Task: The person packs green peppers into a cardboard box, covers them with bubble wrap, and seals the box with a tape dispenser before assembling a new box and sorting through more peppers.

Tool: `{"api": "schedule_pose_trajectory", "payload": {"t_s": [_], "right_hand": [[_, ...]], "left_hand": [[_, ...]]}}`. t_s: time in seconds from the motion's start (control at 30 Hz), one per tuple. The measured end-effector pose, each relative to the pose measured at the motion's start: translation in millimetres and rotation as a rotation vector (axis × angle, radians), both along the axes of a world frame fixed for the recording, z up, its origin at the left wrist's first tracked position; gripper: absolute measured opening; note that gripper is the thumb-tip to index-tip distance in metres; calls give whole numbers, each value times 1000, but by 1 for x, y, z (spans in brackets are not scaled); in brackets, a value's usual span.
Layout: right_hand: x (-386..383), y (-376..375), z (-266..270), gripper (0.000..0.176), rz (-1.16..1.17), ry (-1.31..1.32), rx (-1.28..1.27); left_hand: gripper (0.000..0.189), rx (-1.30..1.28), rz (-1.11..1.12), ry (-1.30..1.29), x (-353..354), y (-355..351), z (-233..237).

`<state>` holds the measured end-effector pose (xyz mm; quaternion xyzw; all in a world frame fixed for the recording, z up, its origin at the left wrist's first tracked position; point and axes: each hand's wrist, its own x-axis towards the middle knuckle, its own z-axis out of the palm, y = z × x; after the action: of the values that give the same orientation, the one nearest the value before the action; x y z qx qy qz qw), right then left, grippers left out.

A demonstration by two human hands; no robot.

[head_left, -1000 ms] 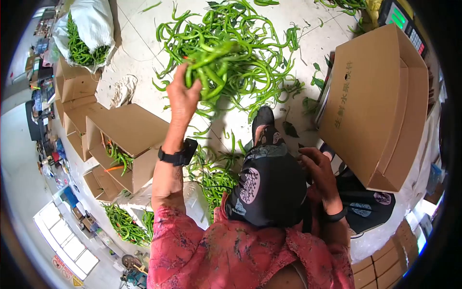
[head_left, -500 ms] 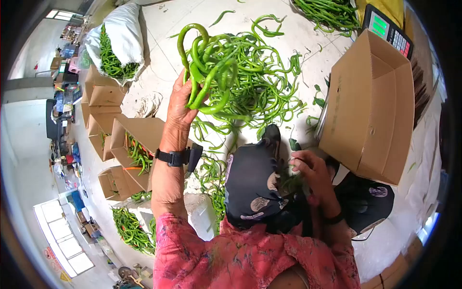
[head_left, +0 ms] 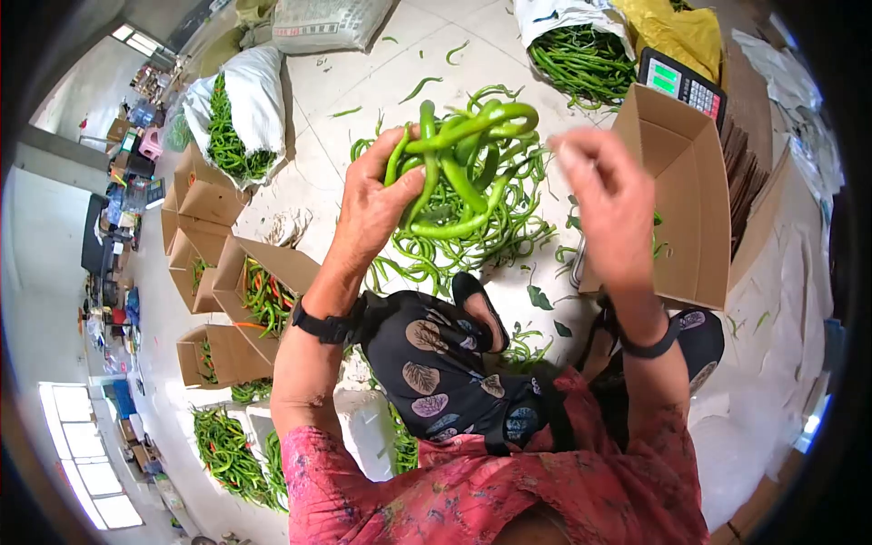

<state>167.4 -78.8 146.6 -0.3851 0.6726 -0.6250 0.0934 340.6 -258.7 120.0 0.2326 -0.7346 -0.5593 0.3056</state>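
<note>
Holding a bunch of peppers [head_left: 465, 186] in the left hand [head_left: 372, 195], gripping between thumb and fingers, above the pile [head_left: 518, 227]. Hovering with the right hand [head_left: 613, 204] just beside the bunch, loosely curling, blurring too much to tell whether gripping anything. Probably weighing little; looking smooth, perhaps slipping on each other, likely flexing slightly but snapping under hard bending. Seemingly suiting a loose grip around the middles. Leaving a narrow gap between bunch and right hand. Watching edges of the box [head_left: 686, 168] just right of the right hand; finding more room over the floor [head_left: 359, 73] beyond the left.
</note>
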Motion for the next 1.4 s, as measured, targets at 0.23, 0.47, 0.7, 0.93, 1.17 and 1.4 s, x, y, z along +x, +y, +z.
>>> {"api": "schedule_pose_trajectory", "payload": {"t_s": [0.23, 0.47, 0.7, 0.93, 1.17, 1.4], "right_hand": [[-56, -16, 22, 31, 463, 108, 118], [-51, -39, 10, 33, 1024, -178, 253], [-50, -34, 2, 35, 988, -595, 162], [-45, -32, -20, 33, 1050, -892, -163], [-40, -22, -19, 30, 835, -898, -169], [-80, -22, -56, 28, 462, -1123, -326]], "left_hand": [[39, -254, -151, -23, 12, 10, 5], [40, -162, -252, -31, 19, 6, 8], [53, 237, -307, 7, 16, 4, 3], [55, 401, -366, 74, 5, 12, 8], [39, 368, -335, 42, -1, 34, 25], [41, 551, -339, 85, 10, 34, 24]]}}
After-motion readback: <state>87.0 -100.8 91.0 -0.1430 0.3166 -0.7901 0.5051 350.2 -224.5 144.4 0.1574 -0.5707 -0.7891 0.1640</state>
